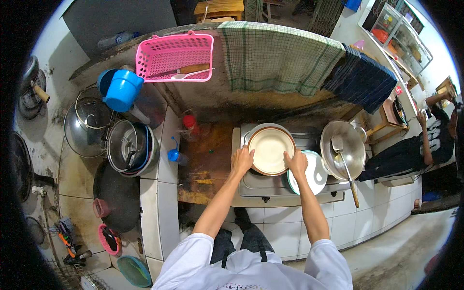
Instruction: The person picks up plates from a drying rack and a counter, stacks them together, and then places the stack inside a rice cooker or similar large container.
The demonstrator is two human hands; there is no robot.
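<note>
A cream plate with a brown rim (pixel 271 150) is held level over the left side of the two-burner gas stove (pixel 255 187). My left hand (pixel 242 160) grips its left edge, and my right hand (pixel 297 163) has hold of the right edge. Beneath it a pale round rim shows at the back; what that belongs to is mostly hidden. Partly under my right forearm is a white plate with a green rim (pixel 314 173). To the right, a metal wok (pixel 348 141) contains a wooden-handled spatula (pixel 337 143).
A pink plastic basket (pixel 174 54) with utensils and a checked cloth (pixel 279 54) rest on the low wall. Left are a blue jug (pixel 123 90), stacked pots (pixel 125 145) and a blue-capped bottle (pixel 174 156). A person in dark clothes (pixel 431 141) is at the far right.
</note>
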